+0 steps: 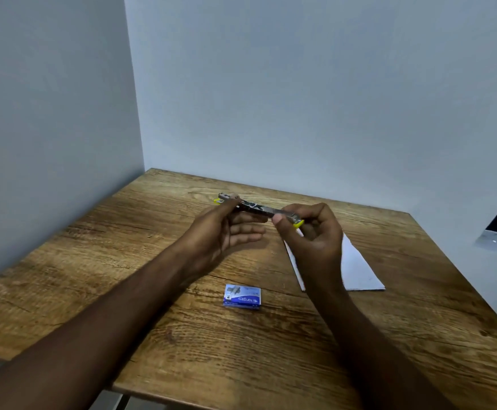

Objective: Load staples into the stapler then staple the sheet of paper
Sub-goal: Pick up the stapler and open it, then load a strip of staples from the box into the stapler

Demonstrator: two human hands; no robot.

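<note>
The stapler [259, 209], swung open into one long strip, is held above the table [123, 232], beyond the staple box [242, 296]. The left hand [223, 232] pinches its far end, fingers otherwise loose; the right hand [312, 232] grips the yellow tip over the paper [356, 267]. Best keep the channel level and facing up, I judge, before freeing one hand for the unopened box.

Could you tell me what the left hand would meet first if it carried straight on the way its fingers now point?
Probably the right hand: the left hand has its fingers pointing rightward under the opened stapler, towards the right thumb. Depth is unclear, so they might instead pass beneath it.
</note>
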